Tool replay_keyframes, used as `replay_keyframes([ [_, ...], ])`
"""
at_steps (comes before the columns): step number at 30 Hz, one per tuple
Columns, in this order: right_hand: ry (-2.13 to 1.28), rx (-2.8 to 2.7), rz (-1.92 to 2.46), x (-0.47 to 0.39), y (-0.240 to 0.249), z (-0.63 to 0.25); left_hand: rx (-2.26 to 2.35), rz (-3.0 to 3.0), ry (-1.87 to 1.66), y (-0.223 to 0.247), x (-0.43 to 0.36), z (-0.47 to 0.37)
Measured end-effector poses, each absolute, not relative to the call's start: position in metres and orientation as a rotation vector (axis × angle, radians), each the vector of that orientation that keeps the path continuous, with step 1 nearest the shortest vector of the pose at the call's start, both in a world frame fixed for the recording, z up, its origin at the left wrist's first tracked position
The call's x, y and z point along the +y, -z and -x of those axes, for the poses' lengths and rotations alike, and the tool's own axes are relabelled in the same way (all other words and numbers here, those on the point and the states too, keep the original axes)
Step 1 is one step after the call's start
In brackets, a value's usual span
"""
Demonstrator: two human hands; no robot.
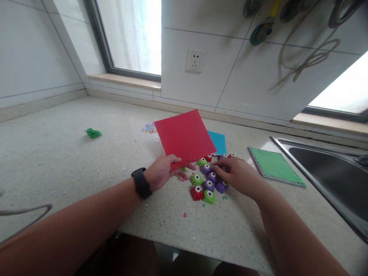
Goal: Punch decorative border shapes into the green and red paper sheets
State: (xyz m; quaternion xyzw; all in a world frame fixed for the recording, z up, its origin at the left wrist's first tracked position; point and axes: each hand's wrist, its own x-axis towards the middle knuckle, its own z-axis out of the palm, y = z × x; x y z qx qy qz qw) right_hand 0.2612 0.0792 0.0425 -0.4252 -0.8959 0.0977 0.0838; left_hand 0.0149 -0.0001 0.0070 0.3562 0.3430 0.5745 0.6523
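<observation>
My left hand, with a black watch on its wrist, pinches the near edge of a red sheet of paper. Small punched holes run along that edge, and the sheet tilts up above the counter. Over a cluster of small craft punches, my right hand has its thumb and fingers closed around a purple craft punch, mostly hidden by the fingers. Around it stand other punches: a red punch, a green punch and several purple ones, each with a white top.
Behind the red sheet lies a blue sheet. A green sheet with a punched border rests on a stack beside the sink. Crumpled green material lies at left, colourful paper bits farther back. Small cutouts dot the counter.
</observation>
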Motion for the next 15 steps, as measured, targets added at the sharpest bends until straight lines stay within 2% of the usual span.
replay_keyframes([
  [9, -0.337, -2.652, 1.157, 0.0830, -0.0375, -0.2626, 0.784, -0.835, -1.259, -0.0038, 0.0000, -0.0121],
  [15, -0.641, -2.250, 1.225, 0.0806, -0.0427, -0.2611, 0.805, -0.880, -1.215, -0.0027, -0.0002, -0.0115],
])
